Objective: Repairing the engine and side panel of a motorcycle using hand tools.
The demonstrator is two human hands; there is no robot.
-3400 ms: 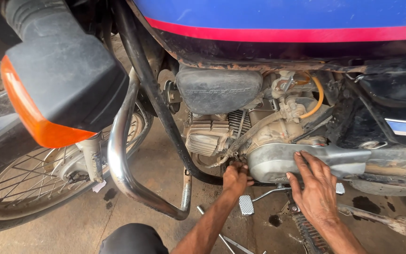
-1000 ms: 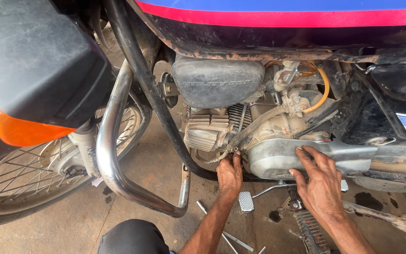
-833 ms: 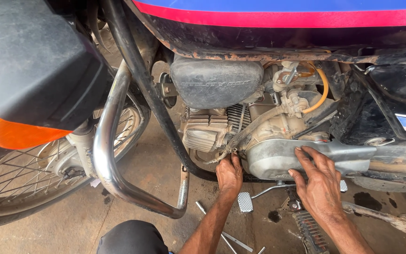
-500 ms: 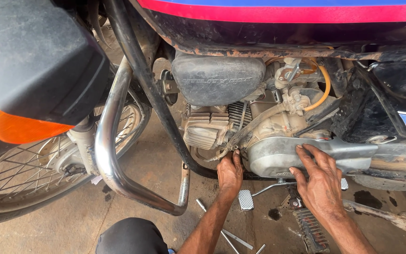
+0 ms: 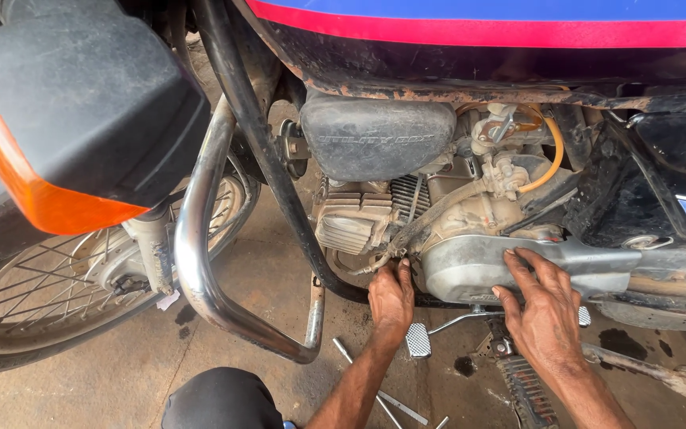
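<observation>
My left hand (image 5: 391, 298) reaches under the front lower corner of the motorcycle engine, fingers curled against the edge of the silver engine side cover (image 5: 466, 266). What its fingertips hold is hidden. My right hand (image 5: 545, 314) lies flat on the lower rear part of that cover, fingers spread, holding nothing. Just left of the cover is the finned cylinder (image 5: 351, 222). A black box (image 5: 375, 135) sits above it, under the blue and red tank (image 5: 518, 28).
A chrome crash guard (image 5: 200, 270) curves down left of my left hand. The gear lever pedal (image 5: 418, 340) and footrest (image 5: 529, 393) lie between and below my hands. Thin metal tools (image 5: 375, 389) lie on the concrete floor. Spoked front wheel (image 5: 33, 306), orange indicator (image 5: 33, 195), my knee (image 5: 220, 397).
Since the oldest frame my left hand has risen slightly to the cover's front edge. Over the last second both hands stay almost still; only the view shifts a little.
</observation>
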